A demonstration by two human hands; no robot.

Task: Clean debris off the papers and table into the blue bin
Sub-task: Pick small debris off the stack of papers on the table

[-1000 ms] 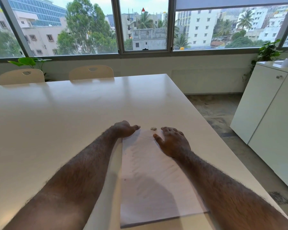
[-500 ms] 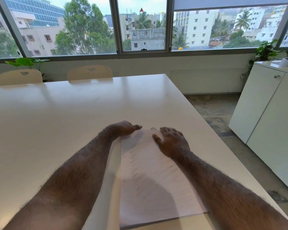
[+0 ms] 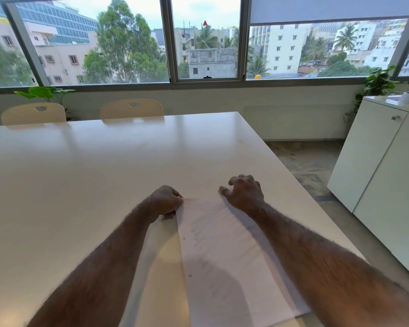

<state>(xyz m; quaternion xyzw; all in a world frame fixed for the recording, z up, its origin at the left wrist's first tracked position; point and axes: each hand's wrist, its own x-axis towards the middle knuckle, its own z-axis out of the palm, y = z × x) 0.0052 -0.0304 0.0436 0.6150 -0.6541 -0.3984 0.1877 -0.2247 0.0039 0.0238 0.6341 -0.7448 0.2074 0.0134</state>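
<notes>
Left hand: the left hand [image 3: 167,201] is curled at the far left corner of the papers [image 3: 224,256], apparently pinning or pinching the edge; the grip itself cannot be told.
Right hand: the right hand [image 3: 244,193] is clawed at the far right corner, nothing visibly held, seemingly gathering debris.
Papers: a pale stack with faint markings and 2 dark specks, on the table [image 3: 80,173] near its front edge.
Blue bin: out of view.

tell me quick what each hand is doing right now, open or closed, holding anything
Left hand: fingers curled at the far left corner of the white paper sheet; a grip cannot be told.
Right hand: fingers curled, contents cannot be told.
</notes>
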